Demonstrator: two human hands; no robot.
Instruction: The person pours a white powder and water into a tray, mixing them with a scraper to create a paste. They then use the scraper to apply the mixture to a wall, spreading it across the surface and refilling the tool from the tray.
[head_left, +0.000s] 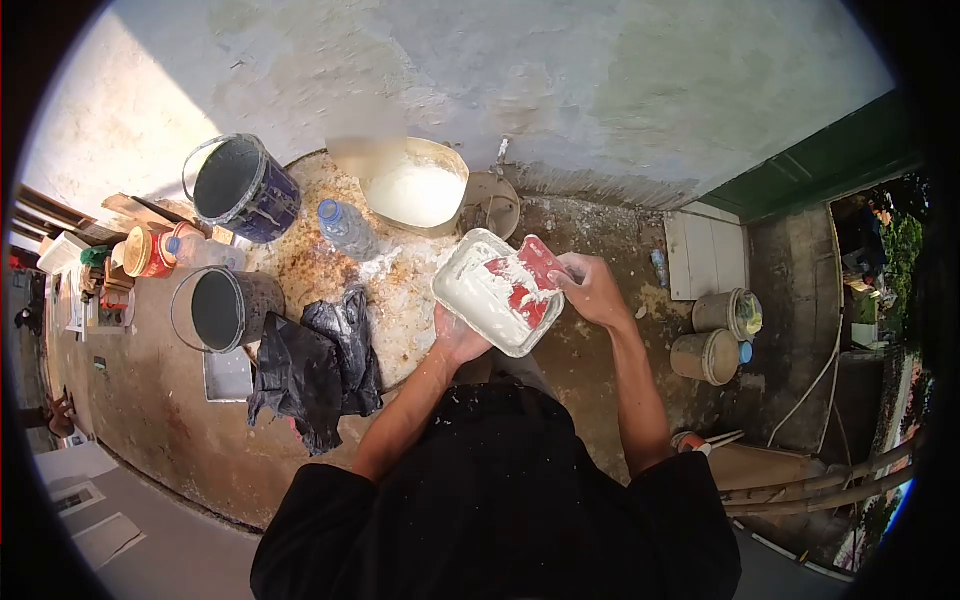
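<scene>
My left hand (460, 338) supports a shallow tray (440, 284) from below, its fingers partly hidden under it. White paste smears the tray's inside and rim, with red patches showing through. In my right hand (592, 290) is a red spreader (541, 259), pinched at its edge over the tray's right side, its lower part coated in the same paste. Just beyond the tray stands an open container of white material (413, 196).
A blotchy table (300, 275) bears a dark bucket (265, 205), a plastic bottle (346, 232) and black plastic bags (305, 372). Another bucket (262, 305) stands nearer. Ahead rises a patchy wall (480, 70). Pails (704, 358) stand on the floor at right.
</scene>
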